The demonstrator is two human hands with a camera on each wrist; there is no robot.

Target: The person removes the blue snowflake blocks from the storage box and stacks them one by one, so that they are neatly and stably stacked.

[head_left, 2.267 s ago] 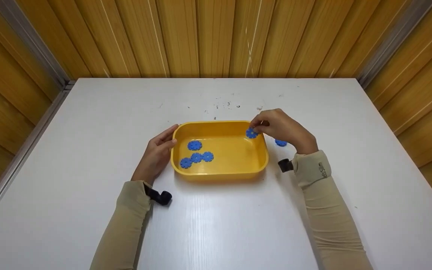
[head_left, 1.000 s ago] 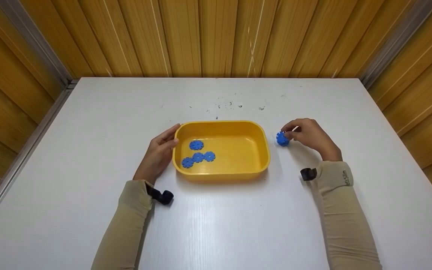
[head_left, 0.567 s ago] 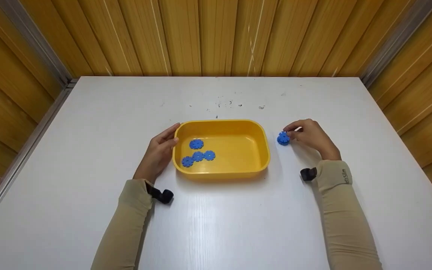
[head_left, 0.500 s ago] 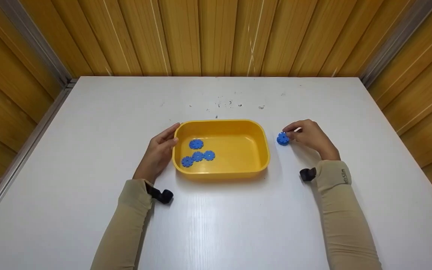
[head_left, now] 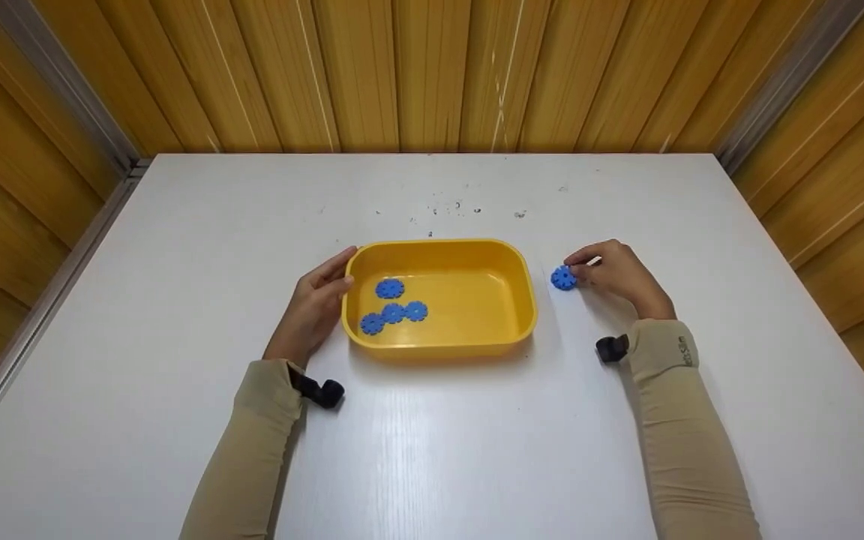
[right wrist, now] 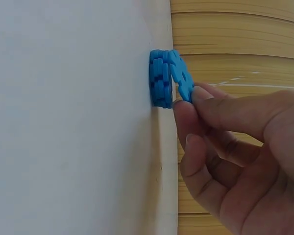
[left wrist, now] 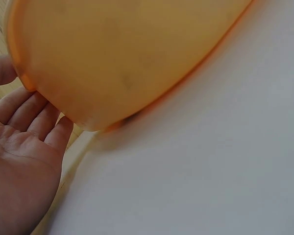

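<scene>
My right hand [head_left: 616, 276] pinches a blue notched plastic disc [right wrist: 183, 73] between thumb and fingers. In the right wrist view that disc leans at an angle, its edge against a short stack of like discs [right wrist: 159, 81] on the table. From the head view the pinched disc [head_left: 564, 277] covers most of the stack. My left hand [head_left: 316, 311] grips the left end of a yellow plastic tub [head_left: 439, 348], thumb at the rim and fingers along the outer wall. Inside the tub, several more blue discs [head_left: 393, 313] lie at the left side, some in a slanting row.
The tub stands mid-table on a white table [head_left: 432, 450]. Small dark marks [head_left: 457, 206] dot the tabletop behind it. Wood-patterned panels [head_left: 432, 75] rise at the back and both sides.
My right hand has moved a blue disc from over the tub's right end across to the stack on the table, where it has since tilted slightly. My left hand has kept its grip.
</scene>
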